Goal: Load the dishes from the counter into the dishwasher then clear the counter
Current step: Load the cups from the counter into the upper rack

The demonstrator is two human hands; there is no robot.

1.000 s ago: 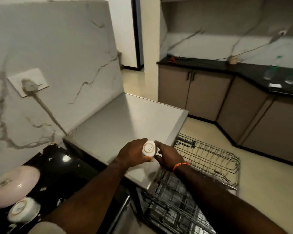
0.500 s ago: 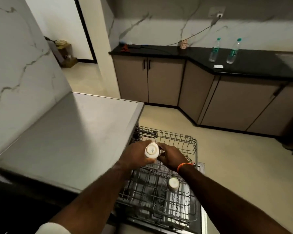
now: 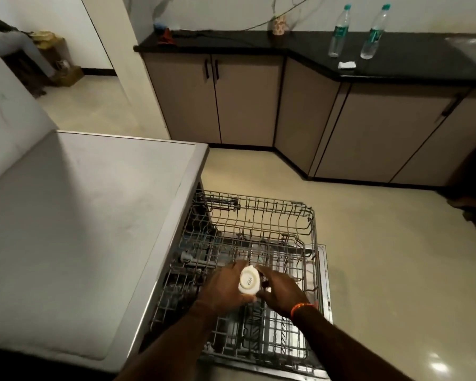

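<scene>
You hold white cup (image 3: 249, 280) upside down over lower rack (image 3: 261, 320): left hand (image 3: 226, 288) wraps wall, right hand (image 3: 279, 291) steadies it. Probably ceramic: light, rigid, slick, chippable. Grip wall, not rim.

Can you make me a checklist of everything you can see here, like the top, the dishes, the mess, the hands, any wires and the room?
Surface: grey dishwasher top, bare where seen.
Job's things: small white ceramic cup, upside down, held above the pulled-out wire dishwasher rack.
Clutter: two clear plastic water bottles with green caps, a white scrap, a patterned mug and a red item on the black counter.
Grippers: left hand grips the cup; right hand touches its other side, orange band on the wrist.
Cables: one thin dark cable along the far wall.
Surroundings: beige cabinets, cream floor.
</scene>
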